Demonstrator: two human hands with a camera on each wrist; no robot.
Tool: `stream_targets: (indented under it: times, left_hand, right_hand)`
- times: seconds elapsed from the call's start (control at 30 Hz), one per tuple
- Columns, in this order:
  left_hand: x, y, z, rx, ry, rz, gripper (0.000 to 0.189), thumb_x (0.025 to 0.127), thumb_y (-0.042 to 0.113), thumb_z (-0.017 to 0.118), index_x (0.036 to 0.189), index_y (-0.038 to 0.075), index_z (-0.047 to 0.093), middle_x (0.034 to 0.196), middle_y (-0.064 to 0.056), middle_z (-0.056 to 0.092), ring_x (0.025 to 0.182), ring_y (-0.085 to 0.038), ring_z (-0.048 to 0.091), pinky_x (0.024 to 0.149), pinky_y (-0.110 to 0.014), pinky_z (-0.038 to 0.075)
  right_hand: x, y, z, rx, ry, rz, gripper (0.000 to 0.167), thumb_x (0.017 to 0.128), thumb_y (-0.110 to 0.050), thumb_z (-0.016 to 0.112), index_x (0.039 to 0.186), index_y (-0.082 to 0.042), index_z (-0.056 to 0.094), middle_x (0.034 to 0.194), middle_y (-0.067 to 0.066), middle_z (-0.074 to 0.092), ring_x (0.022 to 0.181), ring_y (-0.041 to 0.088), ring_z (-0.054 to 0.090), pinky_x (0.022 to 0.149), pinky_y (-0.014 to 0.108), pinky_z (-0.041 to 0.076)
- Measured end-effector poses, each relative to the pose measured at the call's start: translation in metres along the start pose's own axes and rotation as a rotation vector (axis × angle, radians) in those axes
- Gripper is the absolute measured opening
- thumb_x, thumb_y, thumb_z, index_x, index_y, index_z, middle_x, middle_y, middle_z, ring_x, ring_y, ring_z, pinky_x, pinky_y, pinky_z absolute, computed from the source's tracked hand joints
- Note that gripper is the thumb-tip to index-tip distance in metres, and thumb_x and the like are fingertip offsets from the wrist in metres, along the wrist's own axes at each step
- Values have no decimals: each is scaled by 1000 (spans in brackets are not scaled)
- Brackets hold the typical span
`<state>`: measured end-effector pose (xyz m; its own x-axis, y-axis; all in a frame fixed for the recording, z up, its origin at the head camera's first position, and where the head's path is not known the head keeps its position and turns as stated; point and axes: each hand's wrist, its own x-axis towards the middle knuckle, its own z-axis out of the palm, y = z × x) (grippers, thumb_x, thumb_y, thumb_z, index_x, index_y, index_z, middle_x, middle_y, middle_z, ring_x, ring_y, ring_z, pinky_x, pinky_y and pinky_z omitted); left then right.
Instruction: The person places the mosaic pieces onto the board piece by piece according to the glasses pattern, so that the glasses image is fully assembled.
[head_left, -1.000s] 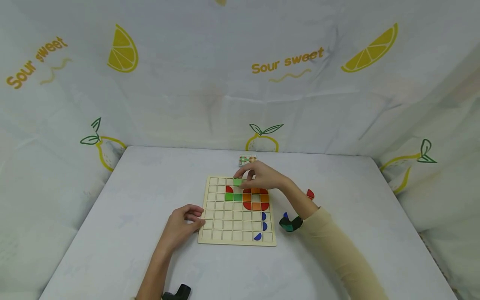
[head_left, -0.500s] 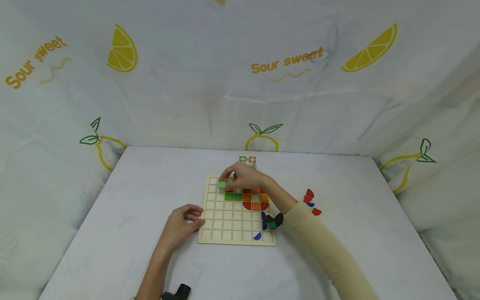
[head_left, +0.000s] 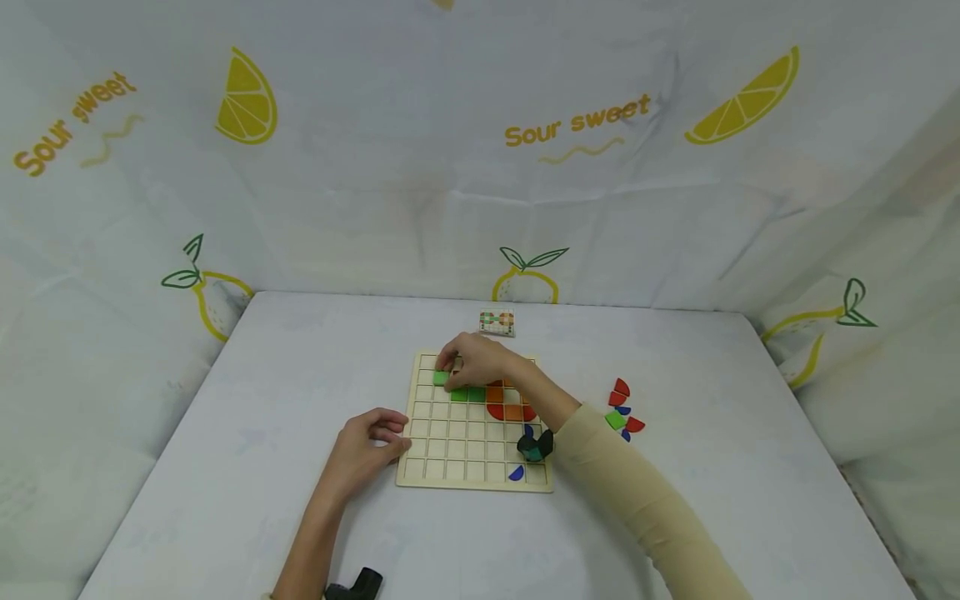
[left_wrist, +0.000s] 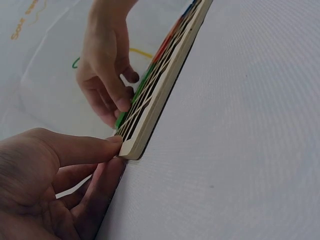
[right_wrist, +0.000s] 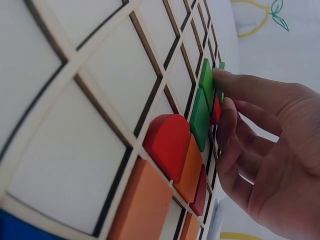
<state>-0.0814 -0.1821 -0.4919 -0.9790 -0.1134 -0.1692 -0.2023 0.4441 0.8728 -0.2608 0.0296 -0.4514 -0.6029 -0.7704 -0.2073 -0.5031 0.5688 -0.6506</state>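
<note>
A person's right hand (head_left: 483,358) pinches a green tile (head_left: 441,378) between thumb and fingers, between 10 and 11 o'clock on a pale gridded board (head_left: 454,450), while the left hand (head_left: 367,448) grips the board's edge between 8 and 9 o'clock. Whether the tile is fully seated cannot be told.

The work appears partway along. Two green squares (head_left: 459,395) sit in neighbouring cells just short of 12 o'clock. Toward 2 o'clock, orange squares (head_left: 513,412) and rounded red pieces (head_left: 529,412) occupy cells around one that the right wrist view shows bare. A blue half-round (head_left: 516,473) lies at 5 o'clock on the grid; a second blue piece (head_left: 528,430) shows nearer 3 o'clock, partly hidden by a dark wrist device (head_left: 535,447). The cells from 6 to 9 o'clock hold nothing.

Seemingly left to place, a loose cluster lies off the board at 3 o'clock on the white desk (head_left: 300,358): a loose green square (head_left: 615,419), three red wedges (head_left: 635,425) and two blue bits (head_left: 622,410). Beyond the board's 12 o'clock edge rests a small patterned card (head_left: 497,322) printed in red, green and orange.
</note>
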Motion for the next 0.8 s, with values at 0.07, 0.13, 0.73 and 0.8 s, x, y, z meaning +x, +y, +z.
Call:
stream_targets:
  times: [0.07,0.13,0.73,0.8]
  left_hand:
    - [0,0,0,1,1,1,29,90,4,83,118,4,76,104,-10,74,87,-14,67,71,-21,53]
    - [0,1,1,3,2,2,29,90,4,82,118,3,76,104,-10,74,87,-14,67,71,-21,53]
    - [-1,0,0,-9,3,0,29,89,3,83,118,3,76,105,-11,74,87,-14,68,69,-21,54]
    - [-1,0,0,-8,2,1,29,89,4,83,118,3,76,105,-11,74,87,-14,67,69,-21,54]
  right_hand:
    - [-1,-1,0,-9,3,10,21,94,-16,85,113,-10,79,108,4,78,97,13,65,87,25,54]
    - [-2,-2,0,-16,6,17,21,94,-17,85,113,-10,79,109,4,77,98,13,66,88,25,55]
    - [-1,-2,3,-59,48,50,17,97,-21,82,112,-12,78,102,1,76,88,12,63,81,24,52]
    - [-2,-2,2,-55,47,49,17,98,-21,81,112,-12,78,102,2,76,88,11,64,81,24,52]
